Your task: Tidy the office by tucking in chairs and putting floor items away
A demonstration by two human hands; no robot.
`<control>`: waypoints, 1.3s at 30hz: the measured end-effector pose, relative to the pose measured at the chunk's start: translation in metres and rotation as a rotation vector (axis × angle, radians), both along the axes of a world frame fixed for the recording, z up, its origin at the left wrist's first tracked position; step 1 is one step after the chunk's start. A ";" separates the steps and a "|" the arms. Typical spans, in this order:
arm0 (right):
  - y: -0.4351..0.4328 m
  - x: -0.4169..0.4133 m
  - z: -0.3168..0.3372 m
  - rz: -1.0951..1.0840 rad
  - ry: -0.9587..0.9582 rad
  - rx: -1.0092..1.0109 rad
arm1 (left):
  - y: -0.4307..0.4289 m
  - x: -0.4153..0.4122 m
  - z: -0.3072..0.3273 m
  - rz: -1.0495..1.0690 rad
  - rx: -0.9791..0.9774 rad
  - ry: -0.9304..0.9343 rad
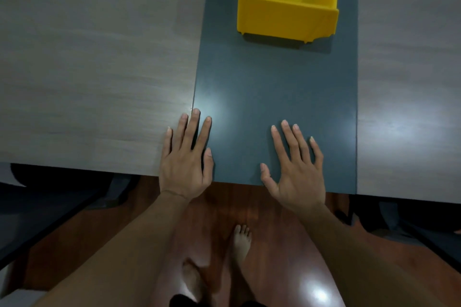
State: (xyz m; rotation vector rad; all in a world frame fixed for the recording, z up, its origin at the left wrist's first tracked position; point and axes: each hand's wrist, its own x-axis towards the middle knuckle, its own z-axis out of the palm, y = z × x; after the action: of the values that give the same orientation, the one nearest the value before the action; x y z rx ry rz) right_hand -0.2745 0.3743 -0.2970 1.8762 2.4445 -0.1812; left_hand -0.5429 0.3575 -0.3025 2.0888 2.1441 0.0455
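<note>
My left hand (185,159) lies flat, fingers spread, on the near edge of the table, across the seam between the light wood top (94,62) and the dark blue-grey centre strip (274,97). On the strip's near edge my right hand (294,169) also rests flat with fingers apart. Neither hand holds anything. A yellow plastic bin (287,5), which looks empty, stands on the strip farther away, well beyond both hands.
Dark chair shapes sit under the table at the lower left (50,207) and lower right (411,219). Another light wood top (409,82) lies to the right. Below the table edge are the reddish wooden floor (287,257) and bare feet (242,239).
</note>
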 end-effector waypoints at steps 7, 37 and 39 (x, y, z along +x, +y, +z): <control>-0.003 -0.002 0.010 -0.012 0.100 -0.092 | -0.004 -0.003 0.003 -0.009 -0.008 -0.051; -0.060 -0.122 0.315 0.155 0.396 -0.292 | -0.189 -0.141 0.327 0.332 0.056 -0.421; -0.067 -0.158 0.321 0.270 0.411 -0.301 | -0.221 -0.150 0.336 0.394 0.137 -0.403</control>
State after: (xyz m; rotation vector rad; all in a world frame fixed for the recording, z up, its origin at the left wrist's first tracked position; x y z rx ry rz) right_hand -0.4330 0.3071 0.0243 1.4833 2.6906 -0.9430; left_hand -0.6934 0.1366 0.0331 1.5115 2.2932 0.6140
